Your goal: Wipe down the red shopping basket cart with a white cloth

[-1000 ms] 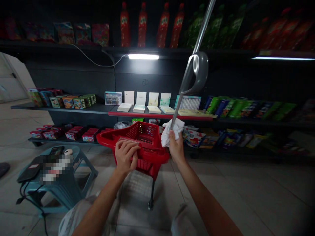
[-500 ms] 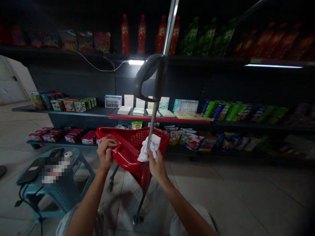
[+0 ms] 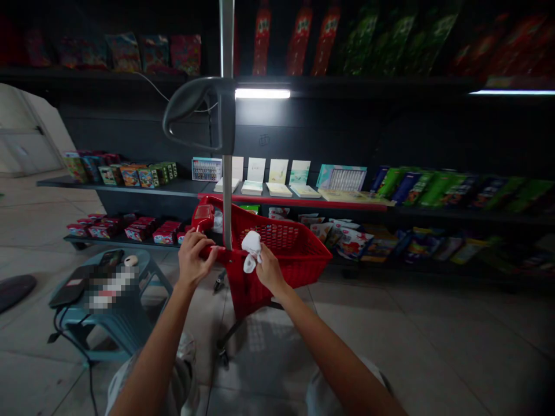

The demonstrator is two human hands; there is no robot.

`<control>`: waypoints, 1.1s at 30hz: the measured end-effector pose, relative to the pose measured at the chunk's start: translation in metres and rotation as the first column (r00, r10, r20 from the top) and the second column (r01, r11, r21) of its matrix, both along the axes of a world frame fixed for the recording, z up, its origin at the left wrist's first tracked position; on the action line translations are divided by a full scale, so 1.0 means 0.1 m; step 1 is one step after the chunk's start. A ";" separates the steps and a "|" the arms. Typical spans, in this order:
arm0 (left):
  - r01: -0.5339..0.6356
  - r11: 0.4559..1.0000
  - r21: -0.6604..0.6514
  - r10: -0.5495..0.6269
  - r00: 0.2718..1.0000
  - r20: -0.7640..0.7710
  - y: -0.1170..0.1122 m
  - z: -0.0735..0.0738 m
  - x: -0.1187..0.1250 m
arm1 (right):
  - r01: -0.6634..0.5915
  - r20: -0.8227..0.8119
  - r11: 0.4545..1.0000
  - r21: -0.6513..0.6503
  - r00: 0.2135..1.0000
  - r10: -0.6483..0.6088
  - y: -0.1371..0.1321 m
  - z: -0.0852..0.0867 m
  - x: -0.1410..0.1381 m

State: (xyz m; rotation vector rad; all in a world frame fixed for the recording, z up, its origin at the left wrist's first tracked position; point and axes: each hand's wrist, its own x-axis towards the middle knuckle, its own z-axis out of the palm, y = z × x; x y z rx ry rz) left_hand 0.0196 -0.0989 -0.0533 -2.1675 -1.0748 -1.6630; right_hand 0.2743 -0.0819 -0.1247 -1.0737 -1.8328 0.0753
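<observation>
A red plastic shopping basket on wheels (image 3: pixel 295 251) stands tilted on the floor in front of me. Its metal pull pole (image 3: pixel 226 190) rises straight up, with a grey handle grip (image 3: pixel 195 112) near the top. My left hand (image 3: pixel 193 260) is closed on the basket's near rim, just left of the pole's base. My right hand (image 3: pixel 266 268) holds a crumpled white cloth (image 3: pixel 251 247) against the rim, right of the pole.
Dark store shelves (image 3: pixel 130 188) with boxes, cards and packets run across the back, bottles and bags above, lit by a strip light (image 3: pixel 262 93). A teal plastic stool (image 3: pixel 117 300) at my left carries phones and a cable. Tiled floor (image 3: pixel 433 346) stretches to the right.
The basket has been turned, so its pole swung from the right to upright at centre-left. My right hand with the cloth came down off the pole to the rim. My left hand shifted its grip along the rim.
</observation>
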 end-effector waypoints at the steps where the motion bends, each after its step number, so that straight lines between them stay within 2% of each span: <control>1: -0.043 0.999 0.002 0.043 0.999 -0.011 0.06 -0.01 -0.01 | 0.036 0.063 0.999 0.008 0.997 -0.037 0.05 -0.02 0.05; 4: -0.117 0.993 0.010 0.117 0.993 -0.025 0.28 -0.05 -0.05 | 0.123 0.201 0.992 0.030 0.971 -0.127 0.16 -0.10 0.30; 7: -0.130 0.991 0.030 0.131 0.991 -0.025 0.50 -0.06 -0.08 | 0.201 0.263 0.979 0.037 0.943 -0.203 0.25 -0.21 0.65; 12: -0.145 0.989 -0.008 0.144 0.987 -0.065 0.76 -0.05 -0.08 | 0.325 0.336 0.946 0.013 0.889 -0.310 0.38 -0.33 1.24; 18: -0.150 0.989 0.016 0.151 0.986 -0.068 0.93 -0.05 0.05 | 0.466 0.398 0.880 -0.089 0.827 -0.398 0.53 -0.30 1.83; 21: -0.137 0.990 0.028 0.138 0.990 -0.037 0.99 -0.09 0.14 | 0.532 0.393 0.831 -0.164 0.808 -0.439 0.61 -0.22 1.95; 24: -0.142 0.990 0.019 0.142 0.990 0.003 1.04 -0.13 0.20 | 0.578 0.393 0.782 -0.231 0.791 -0.468 0.68 -0.13 1.82; 27: -0.160 0.987 -0.013 0.160 0.987 0.021 1.08 -0.16 0.26 | 0.600 0.421 0.766 -0.229 0.771 -0.478 0.74 -0.03 1.41; 29: -0.171 0.985 -0.031 0.172 0.985 0.025 1.11 -0.17 0.28 | 0.574 0.419 0.790 -0.216 0.785 -0.456 0.77 0.05 1.03; 33: -0.201 0.977 -0.072 0.203 0.979 0.024 1.18 -0.18 0.33 | 0.379 0.313 0.905 -0.193 0.898 -0.309 0.84 0.30 0.20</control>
